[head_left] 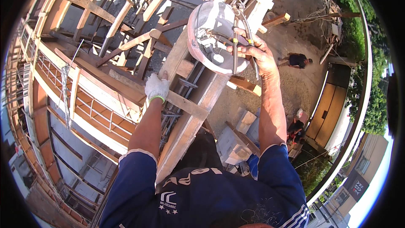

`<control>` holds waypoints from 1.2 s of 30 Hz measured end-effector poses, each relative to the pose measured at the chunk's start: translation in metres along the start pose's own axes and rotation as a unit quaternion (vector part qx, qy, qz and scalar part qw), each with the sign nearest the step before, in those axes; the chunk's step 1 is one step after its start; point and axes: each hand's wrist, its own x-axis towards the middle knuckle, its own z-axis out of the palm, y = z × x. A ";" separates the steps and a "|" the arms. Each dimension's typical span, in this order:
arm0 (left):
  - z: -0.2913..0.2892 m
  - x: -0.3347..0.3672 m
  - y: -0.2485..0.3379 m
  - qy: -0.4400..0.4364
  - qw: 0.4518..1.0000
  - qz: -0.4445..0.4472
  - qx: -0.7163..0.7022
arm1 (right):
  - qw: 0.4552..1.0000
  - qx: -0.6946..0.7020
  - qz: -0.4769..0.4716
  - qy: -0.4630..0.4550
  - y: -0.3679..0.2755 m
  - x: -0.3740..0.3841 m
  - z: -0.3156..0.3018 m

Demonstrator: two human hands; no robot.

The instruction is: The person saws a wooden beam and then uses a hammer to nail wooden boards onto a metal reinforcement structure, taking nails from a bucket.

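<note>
My right hand, bare, is closed around the handles of a pair of pincers above the right side of a round, pale bucket. The pincers' head points away from me. Inside the bucket lie dark-handled tools and small things too bright to make out. My left hand wears a white knitted glove with a green cuff, and a bare fingertip sticks out. It is closed on the edge of a wooden board nearer to me than the bucket; its other fingers are partly hidden.
Steel bars run inside the timber formwork below me. Wooden props and beams crowd the left. Far below on the right, a person is on the ground, and another person is near pale blocks.
</note>
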 end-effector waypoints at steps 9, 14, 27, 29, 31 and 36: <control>0.008 0.001 -0.008 0.004 1.000 0.009 0.001 | 0.981 0.070 -0.169 -0.063 -0.036 -0.019 0.037; -0.001 -0.007 -0.001 0.007 1.000 0.004 -0.019 | 0.968 0.181 -0.120 -0.125 0.012 -0.076 0.074; -0.040 -0.093 0.020 0.101 0.959 -0.167 -0.204 | 0.834 -0.526 -0.065 0.153 0.271 -0.090 0.130; -0.019 -0.098 -0.008 0.141 0.901 -0.178 -0.370 | 0.791 -0.592 -0.027 0.150 0.265 -0.094 0.124; -0.017 -0.126 -0.017 0.082 0.918 -0.171 -0.349 | 0.742 -0.657 0.000 0.135 0.265 -0.092 0.133; -0.037 -0.239 -0.011 -0.057 0.962 0.135 -0.229 | 0.690 -0.720 -0.037 0.060 0.288 -0.076 0.104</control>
